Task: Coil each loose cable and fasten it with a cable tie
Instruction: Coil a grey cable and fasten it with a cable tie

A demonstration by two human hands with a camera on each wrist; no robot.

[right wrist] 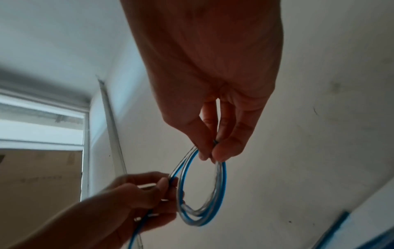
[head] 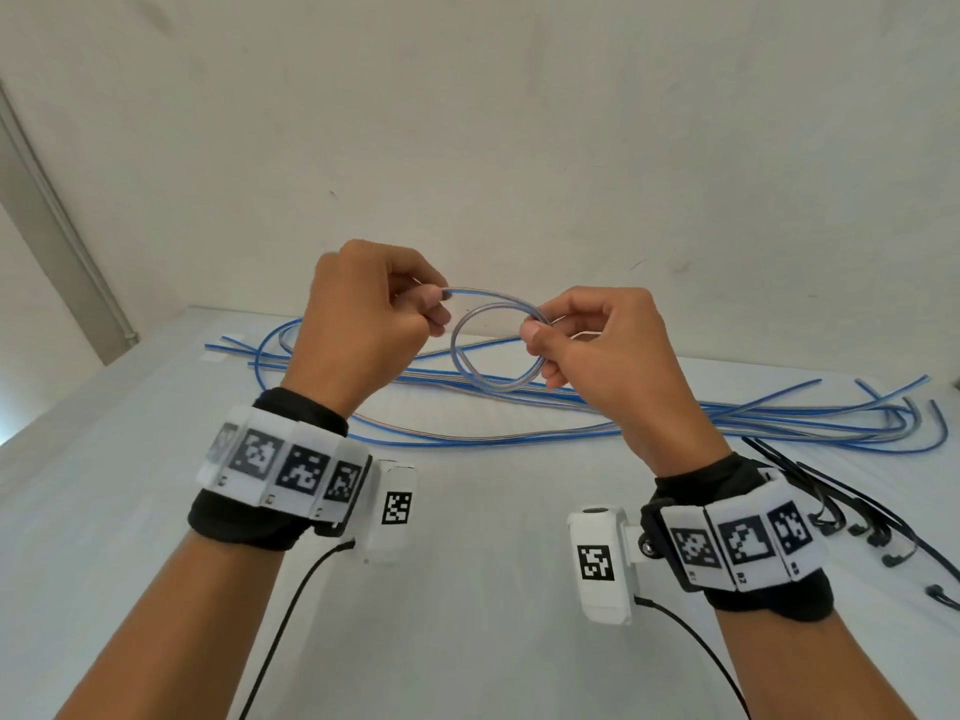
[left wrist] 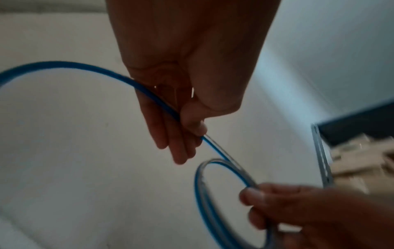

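A blue-and-clear cable is partly wound into a small coil held up above the white table. My right hand pinches the coil's top right between thumb and fingers; in the right wrist view the coil hangs below those fingertips. My left hand pinches the cable's free run just left of the coil. In the left wrist view the cable passes through my left fingers toward the coil.
Several loose blue-and-clear cables lie spread across the back of the table. Black cable ties lie in a bunch at the right edge. A white wall stands right behind the table.
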